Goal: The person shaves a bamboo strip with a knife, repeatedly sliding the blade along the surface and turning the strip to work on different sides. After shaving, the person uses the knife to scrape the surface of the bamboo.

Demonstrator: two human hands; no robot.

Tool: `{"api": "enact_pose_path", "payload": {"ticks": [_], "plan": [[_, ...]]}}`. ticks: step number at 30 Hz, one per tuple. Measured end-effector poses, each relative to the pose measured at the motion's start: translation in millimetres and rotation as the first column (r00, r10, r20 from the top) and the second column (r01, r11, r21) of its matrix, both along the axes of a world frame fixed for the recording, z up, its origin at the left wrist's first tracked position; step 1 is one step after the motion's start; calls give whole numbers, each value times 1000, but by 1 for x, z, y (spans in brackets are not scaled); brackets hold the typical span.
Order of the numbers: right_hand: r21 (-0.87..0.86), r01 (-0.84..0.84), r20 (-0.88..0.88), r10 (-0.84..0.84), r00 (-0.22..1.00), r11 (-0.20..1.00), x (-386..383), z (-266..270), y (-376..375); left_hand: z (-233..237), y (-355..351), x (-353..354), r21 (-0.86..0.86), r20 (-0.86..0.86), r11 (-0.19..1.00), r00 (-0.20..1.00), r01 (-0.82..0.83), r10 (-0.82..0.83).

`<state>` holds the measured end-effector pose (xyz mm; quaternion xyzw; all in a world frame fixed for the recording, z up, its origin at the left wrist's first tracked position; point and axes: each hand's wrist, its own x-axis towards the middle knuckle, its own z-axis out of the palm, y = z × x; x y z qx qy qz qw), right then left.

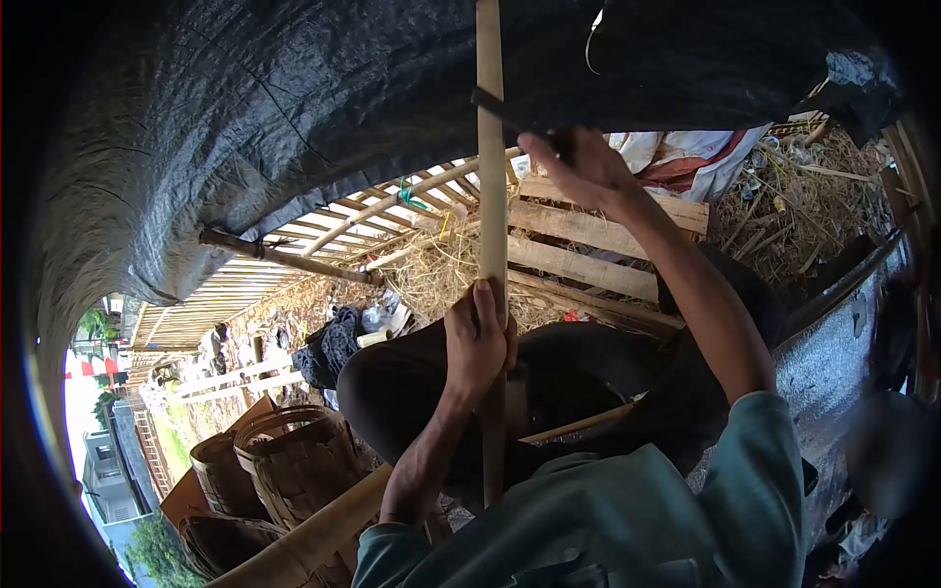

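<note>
A long, pale bamboo strip (492, 186) stands upright before me, running from the top edge of the view down past my lap. My left hand (476, 338) is closed round its lower part, thumb lying along the face. Higher up, my right hand (583, 169) is wrapped round the handle of a dark-bladed knife (502, 108). The blade crosses the strip near its upper part, its tip showing just past the left edge. A thin curled shaving (592, 44) shows against the dark tarp to the right of the strip.
Black tarp (245, 127) hangs overhead and at left. Woven baskets (294, 456) stand at lower left, with a thick bamboo pole (319, 529) slanting in front. Beyond my legs are a wooden slat pallet (578, 230), straw (446, 260) and a bamboo fence (338, 230).
</note>
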<state>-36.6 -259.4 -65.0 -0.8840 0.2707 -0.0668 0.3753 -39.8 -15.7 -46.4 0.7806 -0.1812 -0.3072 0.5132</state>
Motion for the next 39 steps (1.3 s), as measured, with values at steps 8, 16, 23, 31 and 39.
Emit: {"api": "enact_pose_path", "payload": {"ticks": [8,16,23,31,39], "plan": [[-86,158,-85,-165,983,984,-38,26,-58,-3,11,15,-93,-175,995,984,-32,15],[-235,-282,19,294,956,930,-44,21,25,-4,4,24,-127,-236,992,972,-15,-16],[-214,-480,49,501,864,851,-47,6,66,-7,-1,24,-140,-268,987,963,-83,43],[-254,-515,61,545,836,818,-53,4,71,-31,-2,21,-50,431,992,898,118,-85],[-144,34,121,-17,992,989,-20,30,-39,1,-15,-9,23,55,998,997,58,-59]]}}
